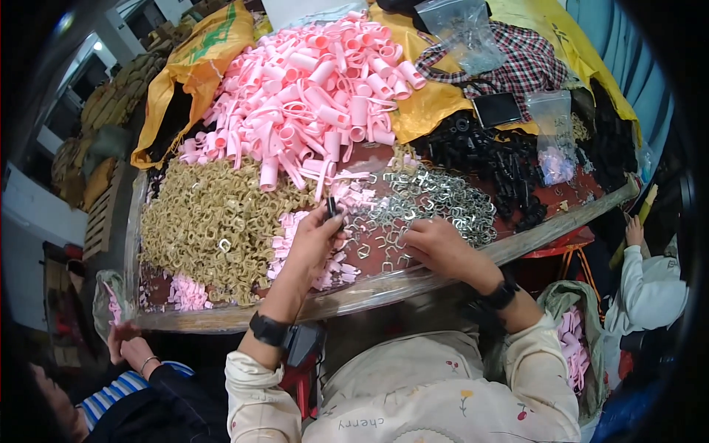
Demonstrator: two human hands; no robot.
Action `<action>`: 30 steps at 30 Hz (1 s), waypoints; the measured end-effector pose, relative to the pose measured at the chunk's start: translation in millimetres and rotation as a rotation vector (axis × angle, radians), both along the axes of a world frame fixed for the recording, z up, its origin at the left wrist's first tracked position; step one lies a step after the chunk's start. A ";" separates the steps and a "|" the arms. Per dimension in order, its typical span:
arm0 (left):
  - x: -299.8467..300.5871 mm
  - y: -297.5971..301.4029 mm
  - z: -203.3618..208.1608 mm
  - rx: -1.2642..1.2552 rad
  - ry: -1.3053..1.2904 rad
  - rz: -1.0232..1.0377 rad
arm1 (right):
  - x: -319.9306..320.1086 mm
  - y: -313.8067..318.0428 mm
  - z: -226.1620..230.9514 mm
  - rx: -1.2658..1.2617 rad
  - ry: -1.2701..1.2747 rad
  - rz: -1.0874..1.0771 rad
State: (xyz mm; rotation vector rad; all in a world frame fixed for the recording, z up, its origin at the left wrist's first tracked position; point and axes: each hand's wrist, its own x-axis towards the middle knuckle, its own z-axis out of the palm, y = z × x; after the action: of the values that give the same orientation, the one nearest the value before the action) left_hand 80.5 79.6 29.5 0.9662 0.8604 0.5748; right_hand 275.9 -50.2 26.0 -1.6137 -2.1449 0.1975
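Observation:
My left hand (314, 235) is closed round a small black plastic piece (331, 207), held upright above the table's middle. With fingers curled together, my right hand (442, 247) hovers low at the near edge of a heap of silver U-shaped metal clips (443, 196); what its fingertips pinch, if anything, is hidden. Small pink plastic pieces (336, 266) lie beside and beneath my left hand. To its left spreads a large heap of tan plastic clips (207, 221). Behind it rises a tall pile of pink plastic tubes and strips (310, 88).
Black plastic parts (509, 162), a dark phone-like slab (498, 109) and a clear bag (554, 136) are at right. A wooden rail (384, 288) borders the table's near edge. People's hands show at lower left (133, 351) and far right (634, 231). A sack (546, 295) of pink parts stands right.

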 end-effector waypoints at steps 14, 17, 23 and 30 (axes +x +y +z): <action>-36.7 -32.5 -25.0 -0.031 -0.091 0.049 | -40.7 62.1 -37.8 -0.055 -0.121 0.015; -31.8 -37.6 -28.0 0.158 -0.036 0.000 | -40.7 62.8 -38.7 0.001 0.189 0.027; -17.3 -39.7 -42.8 0.530 0.067 -0.025 | -47.4 52.5 -20.0 -0.577 1.111 0.053; -11.7 -40.6 -45.0 0.491 0.031 -0.025 | -50.2 47.7 -15.6 -0.673 1.453 0.093</action>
State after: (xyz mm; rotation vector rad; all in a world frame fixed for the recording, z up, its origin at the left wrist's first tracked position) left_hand 68.8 39.1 -15.5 1.4312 0.7464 0.7707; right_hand 225.7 -2.6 10.4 -0.9619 -0.9695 1.6428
